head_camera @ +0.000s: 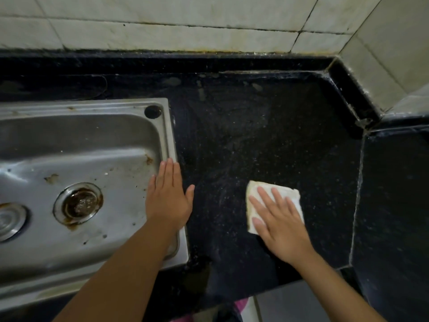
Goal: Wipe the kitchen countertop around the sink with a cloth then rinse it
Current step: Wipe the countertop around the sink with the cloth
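A folded white cloth (255,212) lies flat on the black speckled countertop (255,135), right of the sink. My right hand (278,219) presses down on the cloth with fingers spread, covering its lower right part. My left hand (168,196) rests flat and empty on the right rim of the steel sink (92,140), fingers together, thumb out over the counter. The sink basin is stained, with a rusty drain (79,203) at its bottom.
A tiled wall (162,24) runs along the back and angles in at the right. A raised black ledge (392,194) borders the counter on the right. A second round metal fitting (9,220) sits at the sink's left. The counter's front edge is near my arms.
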`<state>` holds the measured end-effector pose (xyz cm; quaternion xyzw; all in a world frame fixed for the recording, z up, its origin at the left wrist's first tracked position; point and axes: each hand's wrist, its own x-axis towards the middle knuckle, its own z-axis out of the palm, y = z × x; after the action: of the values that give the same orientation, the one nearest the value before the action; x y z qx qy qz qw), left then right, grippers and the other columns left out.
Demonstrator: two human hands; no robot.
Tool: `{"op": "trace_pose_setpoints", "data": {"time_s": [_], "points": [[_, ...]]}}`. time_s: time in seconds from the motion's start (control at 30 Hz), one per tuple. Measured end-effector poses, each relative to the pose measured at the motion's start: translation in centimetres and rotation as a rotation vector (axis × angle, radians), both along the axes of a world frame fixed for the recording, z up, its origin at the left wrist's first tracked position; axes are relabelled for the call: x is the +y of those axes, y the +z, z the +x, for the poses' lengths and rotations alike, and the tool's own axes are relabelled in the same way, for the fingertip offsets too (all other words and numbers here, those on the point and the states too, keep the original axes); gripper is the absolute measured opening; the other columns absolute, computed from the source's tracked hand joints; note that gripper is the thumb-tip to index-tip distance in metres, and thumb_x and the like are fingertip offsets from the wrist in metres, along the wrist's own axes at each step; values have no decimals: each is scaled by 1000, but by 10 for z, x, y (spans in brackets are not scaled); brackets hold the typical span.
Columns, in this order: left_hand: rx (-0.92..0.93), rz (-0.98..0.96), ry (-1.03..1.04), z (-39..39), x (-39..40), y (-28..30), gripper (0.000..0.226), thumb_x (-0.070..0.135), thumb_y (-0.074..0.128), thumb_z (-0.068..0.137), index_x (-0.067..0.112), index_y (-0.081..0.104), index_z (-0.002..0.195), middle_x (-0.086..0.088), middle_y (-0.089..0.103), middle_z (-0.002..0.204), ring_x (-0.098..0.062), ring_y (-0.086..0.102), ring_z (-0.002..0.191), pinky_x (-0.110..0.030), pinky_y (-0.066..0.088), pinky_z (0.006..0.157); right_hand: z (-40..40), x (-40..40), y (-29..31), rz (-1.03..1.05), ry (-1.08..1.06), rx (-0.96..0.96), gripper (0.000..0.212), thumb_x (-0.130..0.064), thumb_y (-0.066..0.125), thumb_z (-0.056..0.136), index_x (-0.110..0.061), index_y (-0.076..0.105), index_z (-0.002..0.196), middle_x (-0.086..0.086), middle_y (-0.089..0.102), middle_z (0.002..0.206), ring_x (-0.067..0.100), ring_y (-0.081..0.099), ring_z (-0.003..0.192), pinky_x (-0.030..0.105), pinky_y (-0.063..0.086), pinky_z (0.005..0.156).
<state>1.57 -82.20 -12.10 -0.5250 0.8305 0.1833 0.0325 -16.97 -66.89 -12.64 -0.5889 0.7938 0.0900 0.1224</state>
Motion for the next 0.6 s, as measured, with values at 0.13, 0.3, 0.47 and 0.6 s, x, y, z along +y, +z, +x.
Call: {"op": "trace_pose_setpoints", "data": {"time_s": [0.13, 0.3, 0.47, 0.6], "points": [[32, 2, 8, 0, 0, -1, 62, 41, 14, 97, 9, -11, 144, -5, -15, 154, -17, -15, 141, -32, -8, 113, -52, -22, 15, 13, -251, -25, 70, -60, -6, 88, -29, 9, 148, -3, 5, 157, 23, 4, 145, 41, 4, 115], [46, 0, 15, 1, -1, -3, 60, 38, 15, 98, 11, -11, 145, -5, -15, 154, -16, -15, 141, -31, -9, 113, -29, -125, 13, 11, -292, -131, 51, -39, 15, 100, -32, -2, 148, -5, -14, 157, 25, -14, 144, 43, -7, 115], [67, -10, 34, -1, 0, -5, 57, 32, 17, 98, 10, -7, 145, -4, -11, 155, -15, -11, 142, -32, -6, 113, 49, -106, 0, -90, 147, -63, 49, -39, 23, 98, -29, 22, 146, 0, 17, 156, 28, 15, 143, 45, 12, 115], [52, 0, 42, -1, 1, -5, 56, 32, 16, 98, 10, -7, 145, -4, -12, 155, -15, -13, 141, -31, -7, 113, 46, 4, 1, -49, 291, -141, 45, -43, 11, 98, -32, 40, 131, -3, 52, 137, 24, 42, 129, 38, 21, 107]]}}
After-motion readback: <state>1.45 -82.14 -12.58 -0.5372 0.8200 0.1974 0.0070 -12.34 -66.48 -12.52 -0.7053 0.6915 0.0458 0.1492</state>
